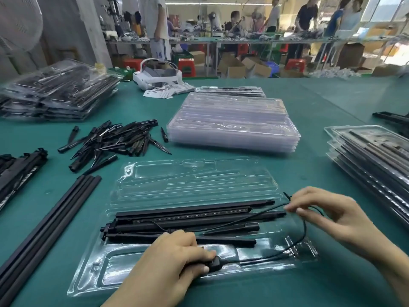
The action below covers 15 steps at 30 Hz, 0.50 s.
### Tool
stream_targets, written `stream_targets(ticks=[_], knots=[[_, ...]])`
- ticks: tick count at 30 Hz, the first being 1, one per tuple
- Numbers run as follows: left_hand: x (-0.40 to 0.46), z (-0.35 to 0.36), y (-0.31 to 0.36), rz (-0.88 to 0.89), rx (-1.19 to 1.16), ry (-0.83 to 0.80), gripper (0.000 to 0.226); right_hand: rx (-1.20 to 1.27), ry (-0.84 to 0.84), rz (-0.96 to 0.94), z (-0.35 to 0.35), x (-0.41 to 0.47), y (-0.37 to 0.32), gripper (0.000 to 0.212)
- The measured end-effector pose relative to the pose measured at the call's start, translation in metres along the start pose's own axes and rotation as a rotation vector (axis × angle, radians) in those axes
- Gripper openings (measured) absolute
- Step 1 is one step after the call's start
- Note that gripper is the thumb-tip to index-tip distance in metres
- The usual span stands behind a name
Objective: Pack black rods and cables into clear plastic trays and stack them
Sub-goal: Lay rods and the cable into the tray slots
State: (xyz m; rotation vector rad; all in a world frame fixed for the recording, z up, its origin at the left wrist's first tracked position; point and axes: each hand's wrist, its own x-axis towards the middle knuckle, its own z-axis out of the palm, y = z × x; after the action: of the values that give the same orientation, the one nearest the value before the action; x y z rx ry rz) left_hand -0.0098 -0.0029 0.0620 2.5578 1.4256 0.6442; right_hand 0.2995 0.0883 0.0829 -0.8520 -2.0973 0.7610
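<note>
Open clear tray on green tabletop, black rods in its middle. Left hand grips cable plug; right hand fingers pinch the cable.

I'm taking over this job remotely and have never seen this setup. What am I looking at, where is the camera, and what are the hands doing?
There is no machine here: a person works bare-handed, and the one picture comes from a camera on their head, looking forward and down. On the green table lies an open clear tray with several black rods laid in it. The left hand grips a small black plug at the tray's near edge. The right hand pinches the thin black cable that loops from that plug. Around them: loose black spikes, long rods at the left, a stack of empty trays, and filled trays on the right.
</note>
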Motion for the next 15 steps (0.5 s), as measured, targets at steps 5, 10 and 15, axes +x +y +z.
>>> stream_targets(ticks=[5,10,15], knots=[[0.014,-0.004,0.018,-0.026,0.029,0.09,0.032,-0.478,0.022,0.079,-0.018,-0.004,0.027,0.074],[0.058,0.018,0.02,-0.139,0.137,-0.156,0.071,-0.321,-0.211,0.143,-0.02,-0.008,0.037,0.062],[0.065,0.041,0.007,-0.141,0.166,-0.294,0.063,-0.324,-0.062,0.084,-0.024,-0.006,0.035,0.056]])
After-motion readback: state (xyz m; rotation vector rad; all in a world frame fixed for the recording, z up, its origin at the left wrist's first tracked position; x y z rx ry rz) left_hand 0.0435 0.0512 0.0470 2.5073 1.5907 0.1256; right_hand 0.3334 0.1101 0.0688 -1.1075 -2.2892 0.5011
